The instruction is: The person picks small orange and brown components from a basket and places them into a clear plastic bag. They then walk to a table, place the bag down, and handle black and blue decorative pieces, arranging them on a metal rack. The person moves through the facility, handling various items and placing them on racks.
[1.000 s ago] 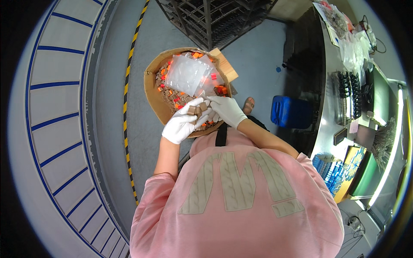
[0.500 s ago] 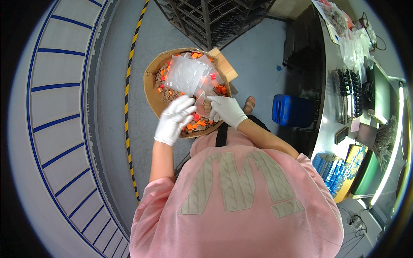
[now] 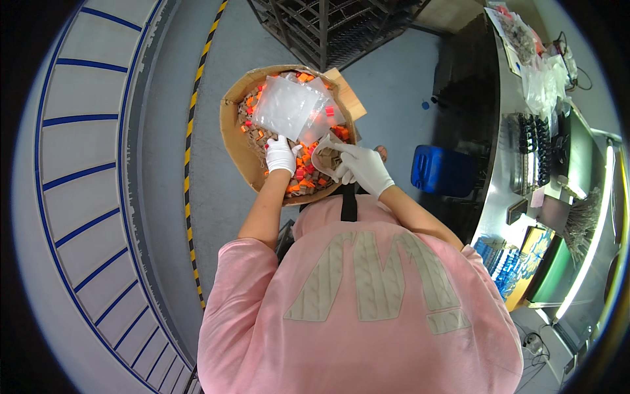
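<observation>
A round brown cardboard box [image 3: 237,141] stands on the floor in front of me, filled with several small orange, red and brown parts [image 3: 308,178]. A heap of clear plastic bags [image 3: 289,108] lies on top of them. My left hand [image 3: 281,155], in a white glove, reaches down into the parts, fingers curled among them. My right hand [image 3: 362,167], also gloved, holds a small clear bag [image 3: 326,156] open at the box's right side. Whether the left hand grips a part is hidden.
A blue plastic canister [image 3: 442,172] stands on the floor to the right. A long metal counter [image 3: 525,138] with bags and tool racks runs along the right. A yellow-black floor stripe [image 3: 190,131] runs on the left, a dark metal rack [image 3: 328,26] behind the box.
My left hand left the right hand and the bag, moved away to the left, then dropped down into the parts in the box. My right hand keeps hold of the bag.
</observation>
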Demonstrator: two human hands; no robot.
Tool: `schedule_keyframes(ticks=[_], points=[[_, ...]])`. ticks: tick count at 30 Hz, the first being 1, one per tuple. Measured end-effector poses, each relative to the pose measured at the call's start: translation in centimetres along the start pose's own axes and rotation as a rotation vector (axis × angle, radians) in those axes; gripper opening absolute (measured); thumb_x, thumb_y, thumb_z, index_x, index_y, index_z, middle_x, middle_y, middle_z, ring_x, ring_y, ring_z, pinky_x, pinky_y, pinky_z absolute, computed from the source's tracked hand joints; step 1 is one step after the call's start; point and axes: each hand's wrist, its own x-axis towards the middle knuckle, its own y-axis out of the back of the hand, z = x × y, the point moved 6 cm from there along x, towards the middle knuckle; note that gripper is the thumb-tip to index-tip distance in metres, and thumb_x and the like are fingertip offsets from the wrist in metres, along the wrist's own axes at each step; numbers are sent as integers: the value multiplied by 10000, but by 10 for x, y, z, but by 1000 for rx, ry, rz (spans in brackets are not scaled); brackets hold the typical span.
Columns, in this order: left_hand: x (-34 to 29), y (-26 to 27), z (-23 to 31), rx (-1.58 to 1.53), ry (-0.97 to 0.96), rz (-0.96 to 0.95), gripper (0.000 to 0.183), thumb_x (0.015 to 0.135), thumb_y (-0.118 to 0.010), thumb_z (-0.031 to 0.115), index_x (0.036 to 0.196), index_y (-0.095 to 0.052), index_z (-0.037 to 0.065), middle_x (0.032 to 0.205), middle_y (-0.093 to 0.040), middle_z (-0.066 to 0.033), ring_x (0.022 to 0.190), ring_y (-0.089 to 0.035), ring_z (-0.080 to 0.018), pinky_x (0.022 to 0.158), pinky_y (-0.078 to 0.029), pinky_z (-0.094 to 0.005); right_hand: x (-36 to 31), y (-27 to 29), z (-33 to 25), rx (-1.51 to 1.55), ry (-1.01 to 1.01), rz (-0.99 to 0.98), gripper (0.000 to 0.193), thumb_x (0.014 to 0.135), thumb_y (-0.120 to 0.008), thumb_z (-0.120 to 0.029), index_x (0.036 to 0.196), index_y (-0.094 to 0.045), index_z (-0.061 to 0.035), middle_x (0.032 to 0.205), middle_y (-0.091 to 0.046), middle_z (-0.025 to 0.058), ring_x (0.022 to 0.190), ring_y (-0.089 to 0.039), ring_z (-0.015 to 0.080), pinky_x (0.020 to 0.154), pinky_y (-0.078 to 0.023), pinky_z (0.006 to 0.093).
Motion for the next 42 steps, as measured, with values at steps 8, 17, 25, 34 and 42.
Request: schedule_keyframes(ticks=[8,17,25,34,42], points=[[7,-10,-8,41,100,68,400,919,-657,363,1171,-530,80,1133,-539,-269,952,-650,-431,804,-541,-526,2,2,14,149,-9,-28,426,1000,-414,-137,1391,-576,-93,760,-722,85,551,-627,112,522,-483,227],[-3,-6,-8,122,60,-118,589,910,-590,579,1267,-503,118,1091,-656,-270,934,-693,-407,809,-552,-507,0,0,4,-35,28,21,424,981,-431,-152,1371,-579,-78,768,-727,108,592,-644,152,619,-541,281],[10,-24,-35,-698,58,-375,263,987,-552,246,1169,-624,71,977,-713,-158,872,-704,-292,768,-561,-384,3,-8,3,0,11,11,423,995,-425,-158,1381,-564,-58,767,-725,108,586,-632,134,592,-523,263],[-42,58,-18,-1918,159,-778,434,1000,-524,126,1426,-482,59,1337,-586,-129,1115,-631,-215,872,-566,-321,7,-11,4,-24,23,16,424,1005,-431,-163,1393,-548,-37,762,-728,91,552,-620,111,535,-487,212],[-43,73,-25,-1792,24,-659,368,1025,-511,142,1388,-512,74,1348,-590,-135,1154,-653,-262,757,-568,-253,7,-18,-2,-32,15,9,411,1004,-430,-157,1371,-575,-42,755,-726,91,557,-622,109,552,-505,226]])
